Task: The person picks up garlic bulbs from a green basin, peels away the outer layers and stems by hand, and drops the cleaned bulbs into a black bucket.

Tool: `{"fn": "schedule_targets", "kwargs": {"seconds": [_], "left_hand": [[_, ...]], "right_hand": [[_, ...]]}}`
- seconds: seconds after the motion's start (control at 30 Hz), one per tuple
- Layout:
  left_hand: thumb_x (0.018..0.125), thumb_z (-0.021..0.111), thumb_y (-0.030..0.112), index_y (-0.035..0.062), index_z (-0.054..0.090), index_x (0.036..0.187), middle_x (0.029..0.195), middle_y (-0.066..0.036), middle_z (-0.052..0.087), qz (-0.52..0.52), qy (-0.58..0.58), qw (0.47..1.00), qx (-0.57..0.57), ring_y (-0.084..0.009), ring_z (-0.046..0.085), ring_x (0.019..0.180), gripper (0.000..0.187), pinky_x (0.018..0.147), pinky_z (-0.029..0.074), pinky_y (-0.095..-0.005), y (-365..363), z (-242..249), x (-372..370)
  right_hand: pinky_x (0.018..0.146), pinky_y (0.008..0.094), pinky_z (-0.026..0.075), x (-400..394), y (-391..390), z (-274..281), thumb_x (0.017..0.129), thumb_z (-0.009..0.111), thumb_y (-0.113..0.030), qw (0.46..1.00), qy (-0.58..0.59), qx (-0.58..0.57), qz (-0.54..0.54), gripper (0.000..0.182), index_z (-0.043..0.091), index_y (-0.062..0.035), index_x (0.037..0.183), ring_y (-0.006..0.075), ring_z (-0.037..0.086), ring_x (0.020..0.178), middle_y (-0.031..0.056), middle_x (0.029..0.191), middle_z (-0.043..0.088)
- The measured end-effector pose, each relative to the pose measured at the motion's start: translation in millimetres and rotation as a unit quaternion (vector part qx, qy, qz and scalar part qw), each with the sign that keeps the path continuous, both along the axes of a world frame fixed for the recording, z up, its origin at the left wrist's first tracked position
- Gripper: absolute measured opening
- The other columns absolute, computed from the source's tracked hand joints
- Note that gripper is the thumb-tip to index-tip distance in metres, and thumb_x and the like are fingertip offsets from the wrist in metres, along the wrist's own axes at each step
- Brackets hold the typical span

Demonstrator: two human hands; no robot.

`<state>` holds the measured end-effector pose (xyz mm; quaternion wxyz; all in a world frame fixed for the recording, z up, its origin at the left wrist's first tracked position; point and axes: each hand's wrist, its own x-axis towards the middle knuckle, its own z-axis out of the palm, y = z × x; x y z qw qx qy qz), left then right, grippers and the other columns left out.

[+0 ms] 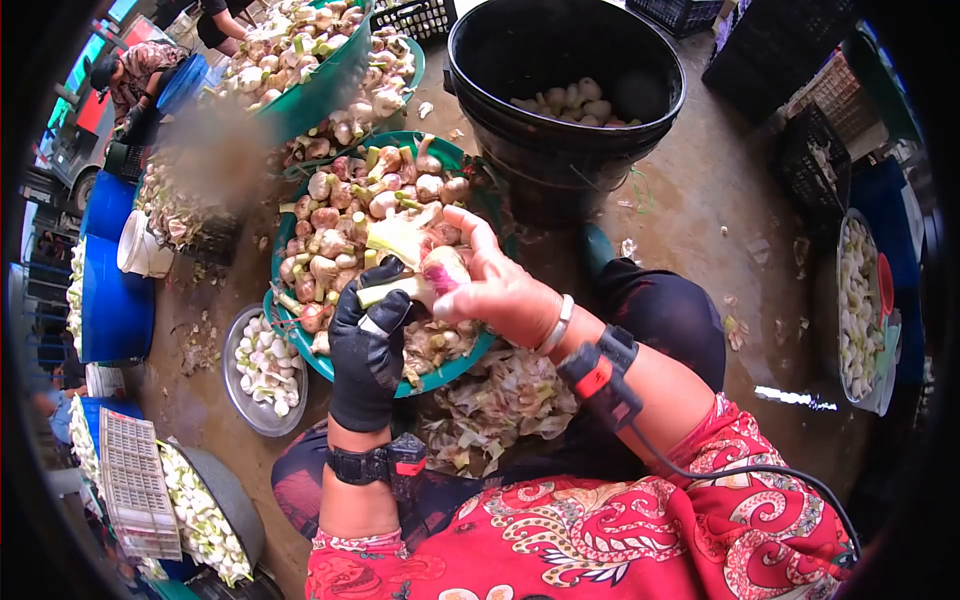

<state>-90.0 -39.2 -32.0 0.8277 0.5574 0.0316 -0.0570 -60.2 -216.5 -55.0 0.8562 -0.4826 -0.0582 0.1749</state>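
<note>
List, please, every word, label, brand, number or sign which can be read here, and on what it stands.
No text can be read.
Left wrist device, right forearm device: any marks on their red parts are too small to read.
Held garlic bulb, black bucket: no lettering shows.

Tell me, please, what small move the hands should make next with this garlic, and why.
Probably pull the flared pale skin away from the garlic bulb with the bare right hand: that skin looks loosened, the right hand grips the purple-streaked bulb, and the gloved left hand holds its stem.
</note>
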Motion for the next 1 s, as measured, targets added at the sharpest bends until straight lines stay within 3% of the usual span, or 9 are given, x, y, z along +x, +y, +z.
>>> {"fn": "schedule_targets", "kwargs": {"seconds": [0.03,0.1,0.2,0.33,0.43,0.63,0.77,0.9,1.0], "left_hand": [[0.087,0.061,0.002,0.0008,0.055,0.120,0.111,-0.008,0.062,-0.005,-0.011,1.000,0.019,-0.0151,0.061,0.097,0.033,0.084,0.051,-0.0291,1,1,2],[0.087,0.061,0.000,-0.0001,0.056,0.115,0.108,-0.008,0.063,-0.010,-0.023,0.998,0.055,-0.0148,0.061,0.093,0.029,0.082,0.051,-0.0285,-1,4,3],[0.086,0.061,0.001,-0.0024,0.058,0.112,0.097,-0.009,0.066,-0.055,0.003,0.994,0.097,-0.0152,0.064,0.085,0.026,0.077,0.052,-0.0276,-6,6,0],[0.090,0.059,0.012,-0.0026,0.060,0.109,0.099,-0.010,0.067,-0.057,0.045,0.997,0.014,-0.0184,0.065,0.088,0.024,0.078,0.053,-0.0300,9,10,1],[0.093,0.054,0.017,-0.0014,0.062,0.106,0.102,-0.009,0.066,-0.013,0.009,0.999,-0.048,-0.0185,0.063,0.095,0.024,0.083,0.052,-0.0328,21,-9,9],[0.092,0.058,0.024,0.0036,0.055,0.121,0.107,-0.010,0.065,0.097,0.123,0.982,-0.103,-0.0249,0.063,0.093,0.035,0.072,0.052,-0.0369,84,-69,23],[0.093,0.057,0.026,0.0048,0.054,0.124,0.111,-0.012,0.064,0.073,0.107,0.987,-0.093,-0.0256,0.063,0.096,0.038,0.075,0.053,-0.0379,81,-70,20],[0.095,0.053,0.025,0.0050,0.051,0.129,0.121,-0.013,0.060,0.070,0.137,0.969,-0.191,-0.0267,0.062,0.102,0.040,0.084,0.054,-0.0392,70,-67,22],[0.095,0.052,0.024,0.0051,0.050,0.129,0.121,-0.013,0.060,0.081,0.132,0.970,-0.189,-0.0271,0.062,0.102,0.039,0.084,0.054,-0.0396,69,-51,22]], "right_hand": [[0.097,0.0349,0.042,2,-2,-1,0.076,0.070,-0.010,0.984,0.114,0.131,0.033,0.087,0.016,-0.0062,0.144,0.0215,0.054,0.109,0.0107,0.117,0.053],[0.088,0.0357,0.050,12,1,1,0.084,0.067,-0.016,0.959,0.140,0.248,0.004,0.053,0.045,0.0004,0.129,0.0190,0.060,0.101,0.0089,0.105,0.059],[0.079,0.0312,0.051,13,1,1,0.088,0.061,-0.009,0.935,0.266,0.223,0.064,0.019,0.061,-0.0016,0.106,0.0159,0.062,0.081,0.0072,0.091,0.063],[0.076,0.0284,0.050,17,5,-7,0.089,0.060,-0.006,0.984,0.064,0.153,-0.068,0.018,0.063,-0.0005,0.106,0.0126,0.061,0.085,0.0059,0.096,0.065],[0.072,0.0254,0.053,8,5,26,0.092,0.058,-0.008,0.974,0.074,0.150,-0.151,0.021,0.064,0.0018,0.109,0.0122,0.062,0.082,0.0051,0.096,0.066],[0.065,0.0227,0.050,12,-49,27,0.093,0.056,-0.009,0.985,0.005,0.022,-0.173,0.016,0.065,0.0011,0.102,0.0088,0.059,0.068,0.0020,0.079,0.063],[0.059,0.0230,0.050,10,-71,7,0.093,0.055,-0.010,0.918,0.028,-0.395,0.029,0.018,0.065,0.0008,0.104,0.0072,0.059,0.066,0.0023,0.079,0.064],[0.061,0.0239,0.050,18,-91,-13,0.092,0.054,-0.007,0.917,0.036,-0.326,-0.226,0.018,0.065,0.0042,0.102,0.0074,0.058,0.067,0.0025,0.081,0.065],[0.069,0.0339,0.052,23,-111,-30,0.089,0.057,-0.013,0.844,-0.036,-0.449,-0.291,0.020,0.068,-0.0003,0.099,0.0283,0.068,0.076,0.0189,0.087,0.069]]}}
